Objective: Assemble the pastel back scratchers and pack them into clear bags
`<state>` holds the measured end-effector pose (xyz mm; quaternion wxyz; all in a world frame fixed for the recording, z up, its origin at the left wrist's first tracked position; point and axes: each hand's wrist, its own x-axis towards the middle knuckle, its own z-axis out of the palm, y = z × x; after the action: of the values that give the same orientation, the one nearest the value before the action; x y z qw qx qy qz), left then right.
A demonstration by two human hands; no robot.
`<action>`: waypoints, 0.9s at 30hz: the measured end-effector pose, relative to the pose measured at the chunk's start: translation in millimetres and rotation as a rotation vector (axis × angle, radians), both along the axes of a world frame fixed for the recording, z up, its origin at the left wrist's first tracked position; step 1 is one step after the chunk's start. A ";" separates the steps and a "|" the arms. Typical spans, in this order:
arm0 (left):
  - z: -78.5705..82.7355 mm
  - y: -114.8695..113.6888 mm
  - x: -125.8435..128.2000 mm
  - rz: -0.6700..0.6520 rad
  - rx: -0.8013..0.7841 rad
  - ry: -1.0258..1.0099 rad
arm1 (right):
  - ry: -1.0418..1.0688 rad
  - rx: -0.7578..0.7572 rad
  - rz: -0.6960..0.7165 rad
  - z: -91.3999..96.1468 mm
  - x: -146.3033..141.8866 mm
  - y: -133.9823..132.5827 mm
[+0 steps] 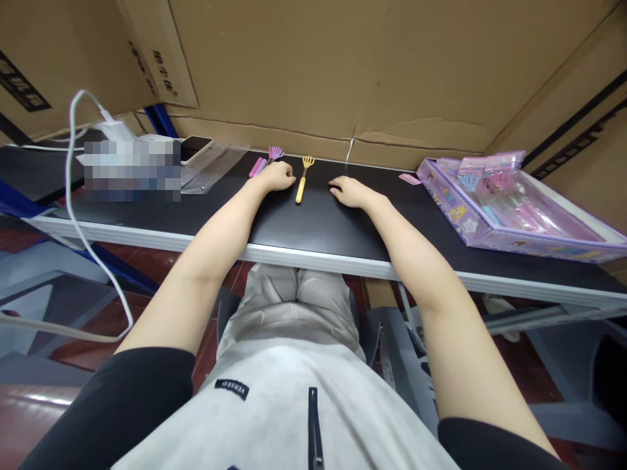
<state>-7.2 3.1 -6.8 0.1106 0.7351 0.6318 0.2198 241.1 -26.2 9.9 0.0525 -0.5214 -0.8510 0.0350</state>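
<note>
My left hand (pixel 277 176) rests on the black table (pixel 318 225) with its fingers curled under, and I see nothing in it. Just beyond it lies a small pink toy rake (pixel 266 160). A yellow toy rake (pixel 303 177) lies between my hands, prongs pointing away from me. My right hand (pixel 349 192) lies palm down on the table to the right of the yellow rake, fingers stretched flat and apart from it.
A purple toy box (pixel 509 199) with pink items sits at the right end of the table. A small pink piece (pixel 409 178) lies near it. Clear plastic bags (pixel 211 164), a phone (pixel 194 146) and a white charger cable (pixel 73 196) are at the left. Cardboard boxes (pixel 318 72) wall the back.
</note>
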 end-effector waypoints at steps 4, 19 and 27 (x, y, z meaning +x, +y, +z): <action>1.1 -2.7 1.6 0.001 0.006 0.072 | 0.008 0.002 0.005 -2.3 1.5 3.8; 14.3 -33.5 33.6 0.038 -0.032 0.207 | -0.035 -0.003 0.005 3.1 -1.9 -2.8; 9.3 -25.7 27.5 0.015 -0.023 0.151 | -0.019 0.006 0.009 1.4 -0.2 0.6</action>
<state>20.3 -22.6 2.4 0.0697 0.7435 0.6462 0.1572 240.9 -25.6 11.3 0.0460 -0.5178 -0.8538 0.0276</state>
